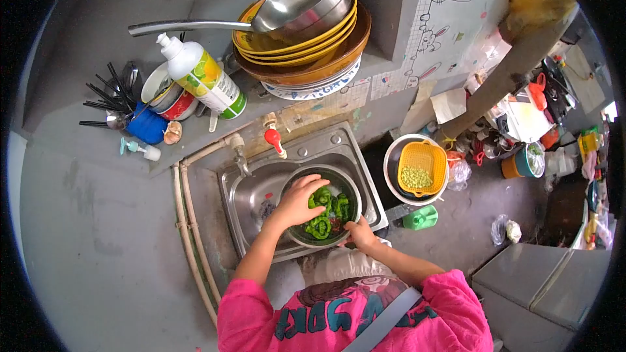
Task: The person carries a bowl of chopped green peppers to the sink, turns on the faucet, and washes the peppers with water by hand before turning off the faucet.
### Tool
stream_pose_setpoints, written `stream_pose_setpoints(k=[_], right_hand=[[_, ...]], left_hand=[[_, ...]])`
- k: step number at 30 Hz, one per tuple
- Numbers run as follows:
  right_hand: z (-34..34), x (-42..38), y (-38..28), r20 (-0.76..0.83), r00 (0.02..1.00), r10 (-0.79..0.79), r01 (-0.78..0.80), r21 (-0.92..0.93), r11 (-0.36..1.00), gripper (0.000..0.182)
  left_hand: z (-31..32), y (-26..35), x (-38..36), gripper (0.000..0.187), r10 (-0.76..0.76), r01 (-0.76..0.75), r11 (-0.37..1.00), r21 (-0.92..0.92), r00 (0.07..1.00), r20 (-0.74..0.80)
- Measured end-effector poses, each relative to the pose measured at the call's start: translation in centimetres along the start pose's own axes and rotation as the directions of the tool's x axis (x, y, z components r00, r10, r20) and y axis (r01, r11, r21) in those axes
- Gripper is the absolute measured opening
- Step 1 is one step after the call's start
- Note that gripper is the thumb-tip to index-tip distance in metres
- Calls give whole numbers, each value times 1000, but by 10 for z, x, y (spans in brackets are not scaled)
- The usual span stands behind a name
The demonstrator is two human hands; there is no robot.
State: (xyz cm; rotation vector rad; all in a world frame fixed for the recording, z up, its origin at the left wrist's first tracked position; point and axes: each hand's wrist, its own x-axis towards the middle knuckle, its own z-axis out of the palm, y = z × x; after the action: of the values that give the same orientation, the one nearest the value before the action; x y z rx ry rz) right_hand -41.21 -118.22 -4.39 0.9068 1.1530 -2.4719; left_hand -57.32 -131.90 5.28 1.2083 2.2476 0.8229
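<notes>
A metal bowl (357, 197) stands inside the steel sink (236, 189), holding cut green peppers (319, 227), some in curled rings. My left hand (299, 203) reaches over the bowl's left side, thumb and fingers apart, its fingertips at the peppers. Whether it presses on any piece is hard to see. On the lower right, my right hand (359, 232) grips the bowl's rim, with part of its fingers hidden behind the edge. Above the bowl is a tap with a red handle (273, 138), and a second metal tap (241, 158) is to its left.
A ledge behind the sink carries a lemon-label bottle (205, 81), stacked yellow plates (244, 40) and a long-handled metal pan (303, 1). Right of the sink, a yellow basket (441, 166) of pale green pieces sits in a white basin (391, 166). A green container (420, 218) is below it.
</notes>
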Motion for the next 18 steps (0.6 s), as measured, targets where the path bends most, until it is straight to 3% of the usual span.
stream_pose_setpoints(k=[3, 4, 5, 7, 11, 13, 15, 18], right_hand=[[-4, 3, 3, 0, 1000, 21, -21, 0, 1000, 52], [-3, 3, 3, 1, 1000, 27, -28, 12, 1000, 52], [-2, 2, 2, 2, 999, 34, -34, 25, 999, 52], [-3, 3, 4, -4, 1000, 6, -6, -16, 1000, 53], [-4, 4, 5, -41, 999, 12, -10, 45, 999, 54], [1, 3, 4, -93, 995, -21, 27, 72, 997, 43], [4, -1, 1, -114, 993, -38, 47, 80, 996, 38], [6, -3, -4, -90, 995, -40, 47, 71, 996, 36]], left_hand=[[18, 12, -14, 94, -208, 185, 933, 308, 977, 44], [28, 12, -17, 110, -254, 196, 916, 350, 959, 129], [39, 13, -18, 107, -248, 191, 920, 342, 960, 130], [58, -3, -17, 97, -98, 99, 967, 235, 995, -14], [67, -23, -14, 71, -63, 65, 996, 55, 997, -48], [50, -16, -6, 64, -90, 86, 994, -64, 994, -60], [25, -1, -4, 65, -69, 55, 989, -135, 992, -105], [-5, 14, -4, 67, -57, 55, 989, -140, 998, -13]])
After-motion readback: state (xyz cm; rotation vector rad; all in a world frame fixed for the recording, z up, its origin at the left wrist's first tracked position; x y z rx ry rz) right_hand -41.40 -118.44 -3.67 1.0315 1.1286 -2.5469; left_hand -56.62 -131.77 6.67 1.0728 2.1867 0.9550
